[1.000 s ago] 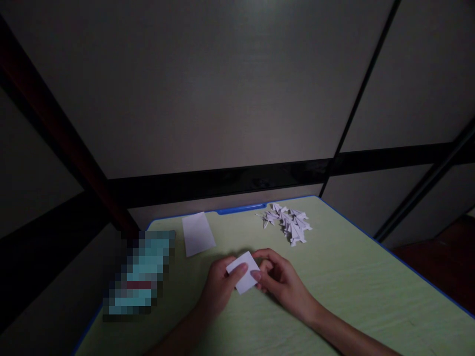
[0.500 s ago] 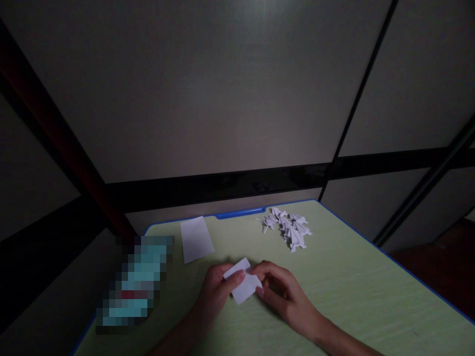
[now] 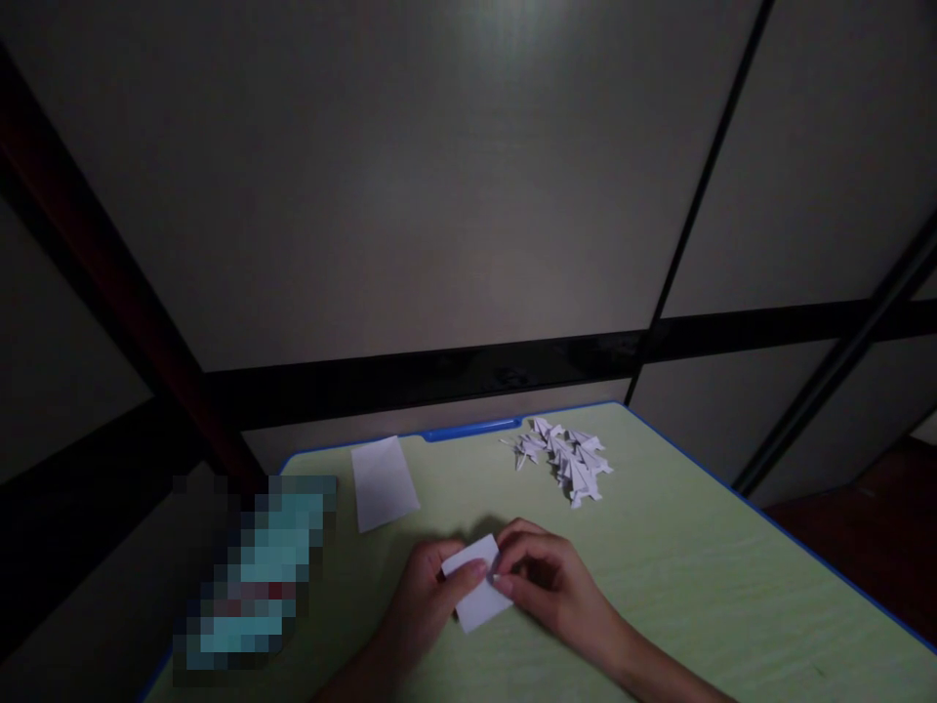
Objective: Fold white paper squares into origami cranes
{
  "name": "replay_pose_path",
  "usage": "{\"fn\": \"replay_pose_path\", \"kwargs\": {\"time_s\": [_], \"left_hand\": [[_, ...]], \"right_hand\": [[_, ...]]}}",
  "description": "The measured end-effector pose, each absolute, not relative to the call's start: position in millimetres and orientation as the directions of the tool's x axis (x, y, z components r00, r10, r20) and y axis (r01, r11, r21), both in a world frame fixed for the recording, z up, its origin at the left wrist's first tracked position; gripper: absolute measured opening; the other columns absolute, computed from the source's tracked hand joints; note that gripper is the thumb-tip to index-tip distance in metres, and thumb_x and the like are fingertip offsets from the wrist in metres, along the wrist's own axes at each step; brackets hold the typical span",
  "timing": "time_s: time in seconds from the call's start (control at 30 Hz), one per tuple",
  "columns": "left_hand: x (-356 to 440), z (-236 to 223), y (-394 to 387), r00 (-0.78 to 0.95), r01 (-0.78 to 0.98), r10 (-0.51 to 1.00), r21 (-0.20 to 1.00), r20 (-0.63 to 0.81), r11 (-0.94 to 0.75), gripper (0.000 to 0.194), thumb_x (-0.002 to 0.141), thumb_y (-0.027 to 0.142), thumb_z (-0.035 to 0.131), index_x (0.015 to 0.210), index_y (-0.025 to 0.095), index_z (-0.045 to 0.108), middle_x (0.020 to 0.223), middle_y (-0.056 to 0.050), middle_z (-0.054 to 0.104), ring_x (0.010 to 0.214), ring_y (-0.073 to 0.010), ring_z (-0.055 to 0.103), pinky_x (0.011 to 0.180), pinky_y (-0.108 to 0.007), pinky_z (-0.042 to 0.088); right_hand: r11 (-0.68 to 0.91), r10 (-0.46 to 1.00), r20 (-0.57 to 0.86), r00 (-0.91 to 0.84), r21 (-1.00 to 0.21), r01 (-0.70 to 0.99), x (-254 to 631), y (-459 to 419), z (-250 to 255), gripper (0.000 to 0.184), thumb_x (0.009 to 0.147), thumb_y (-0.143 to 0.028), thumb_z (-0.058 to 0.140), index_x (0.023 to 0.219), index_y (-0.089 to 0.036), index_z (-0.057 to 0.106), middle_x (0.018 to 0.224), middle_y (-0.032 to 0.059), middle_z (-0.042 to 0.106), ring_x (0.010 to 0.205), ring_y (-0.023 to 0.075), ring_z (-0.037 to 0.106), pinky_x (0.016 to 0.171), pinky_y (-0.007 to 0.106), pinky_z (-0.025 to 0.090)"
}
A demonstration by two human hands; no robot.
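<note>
Head view: left hand (image 3: 425,596) pinches the paper (image 3: 479,607); right hand (image 3: 560,584), half-curled, pinches its edge; likely light, easily creased, best held by edges.

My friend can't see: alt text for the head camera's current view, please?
A person's left hand and right hand hold a small white paper over a green, blue-edged table. Beyond lie a white sheet and folded paper figures, with a pixelated teal object at left.
</note>
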State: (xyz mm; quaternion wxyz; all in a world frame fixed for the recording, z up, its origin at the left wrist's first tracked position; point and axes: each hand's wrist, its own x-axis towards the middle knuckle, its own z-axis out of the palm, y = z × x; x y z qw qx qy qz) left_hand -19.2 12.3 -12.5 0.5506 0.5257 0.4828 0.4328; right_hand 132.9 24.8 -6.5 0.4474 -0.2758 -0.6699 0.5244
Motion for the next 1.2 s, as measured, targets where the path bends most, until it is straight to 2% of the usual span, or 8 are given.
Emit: {"fn": "replay_pose_path", "kwargs": {"time_s": [0.17,0.33,0.43,0.63,0.93,1.1,1.2], "left_hand": [[-16.5,-10.6,10.0,0.206,0.101,0.975,0.993,-0.086,0.067,0.042,0.056,0.054,0.055,0.049,0.014,0.045,0.046,0.004,0.036,0.045,-0.0083,0.032,0.042,-0.020,0.022],[-14.5,-10.6,8.0,0.247,0.138,0.963,0.988,-0.106,0.074,0.045,0.057,0.057,0.052,0.050,0.014,0.044,0.047,0.003,0.036,0.047,-0.0092,0.033,0.043,-0.021,0.024],[-14.2,-13.6,7.9,0.243,0.134,0.964,0.988,-0.104,0.073,0.043,0.058,0.056,0.052,0.052,0.014,0.045,0.048,0.004,0.037,0.047,-0.0089,0.033,0.044,-0.020,0.024],[-12.1,-18.3,9.0,0.241,0.158,0.963,0.984,-0.122,0.085,0.039,0.058,0.050,0.055,0.055,0.012,0.050,0.049,0.003,0.042,0.048,-0.0096,0.036,0.044,-0.021,0.026],[-10.0,-15.9,6.8,0.210,0.190,0.971,0.979,-0.117,0.077,0.037,0.060,0.048,0.054,0.051,0.012,0.049,0.046,0.004,0.040,0.046,-0.0093,0.036,0.044,-0.021,0.027],[-12.5,-17.9,5.5,0.131,0.201,0.984,0.975,-0.123,0.095,0.032,0.057,0.044,0.059,0.055,0.012,0.053,0.049,0.002,0.045,0.052,-0.0118,0.041,0.048,-0.022,0.032],[-14.1,-20.5,6.0,0.123,0.198,0.986,0.977,-0.110,0.084,0.031,0.055,0.043,0.061,0.051,0.013,0.053,0.049,0.002,0.045,0.052,-0.0123,0.042,0.047,-0.022,0.032]], "right_hand": [[0.254,0.880,0.263,-0.396,-0.964,-0.076,131.9,25.4,-9.6,0.020,0.067,-0.031,0.061,0.059,-0.014,0.057,0.067,0.0022,0.049,0.063,0.0120,0.046,0.053,0.022,0.035],[0.095,0.924,0.110,-0.367,-0.994,-0.060,131.0,24.5,-11.3,0.028,0.066,-0.038,0.060,0.058,-0.013,0.049,0.054,-0.0034,0.043,0.050,0.0077,0.038,0.046,0.020,0.030],[0.055,0.943,0.064,-0.327,-0.998,-0.035,129.6,25.5,-11.6,0.031,0.062,-0.040,0.061,0.055,-0.013,0.048,0.050,-0.0042,0.042,0.046,0.0067,0.036,0.044,0.019,0.029],[0.039,0.961,0.042,-0.274,-0.999,-0.017,128.4,25.8,-13.4,0.030,0.061,-0.036,0.063,0.052,-0.013,0.046,0.048,-0.0044,0.043,0.045,0.0057,0.035,0.043,0.018,0.029],[-0.004,0.970,-0.002,-0.243,-1.000,-0.007,126.0,26.5,-12.4,0.029,0.058,-0.034,0.064,0.049,-0.013,0.045,0.047,-0.0031,0.045,0.044,0.0066,0.037,0.043,0.019,0.029],[-0.009,0.963,-0.007,-0.269,-1.000,-0.005,126.3,26.6,-14.0,0.031,0.060,-0.036,0.062,0.050,-0.014,0.043,0.048,-0.0029,0.044,0.044,0.0065,0.036,0.043,0.019,0.029],[0.016,0.959,0.015,-0.285,-1.000,0.003,126.6,27.6,-14.8,0.032,0.060,-0.037,0.061,0.052,-0.015,0.040,0.049,-0.0040,0.041,0.044,0.0062,0.035,0.042,0.019,0.027]]}}
